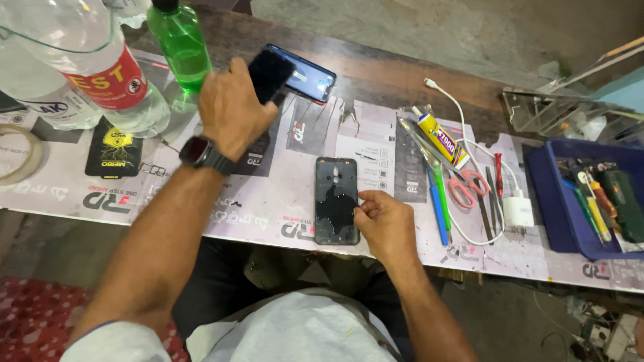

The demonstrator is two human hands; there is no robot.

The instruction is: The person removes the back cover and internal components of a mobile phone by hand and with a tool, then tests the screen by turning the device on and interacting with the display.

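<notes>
My left hand [231,107] is raised over the back of the bench and grips a black flat phone part [268,74]. That part partly covers a dark blue phone [312,77] lying face up. My right hand [386,221] rests at the right edge of an opened dark phone body [335,200], fingertips pinched against its side. The phone body lies flat on the printed white sheets [282,194] near the bench's front edge. A black watch [201,154] is on my left wrist.
A green bottle [178,43] and a large clear bottle [74,67] stand back left, with a tape roll [17,154] at the far left. Right of the phone lie a glue tube [439,139], scissors [463,184], screwdrivers, a white charger [518,211] and a blue tool tray [547,201].
</notes>
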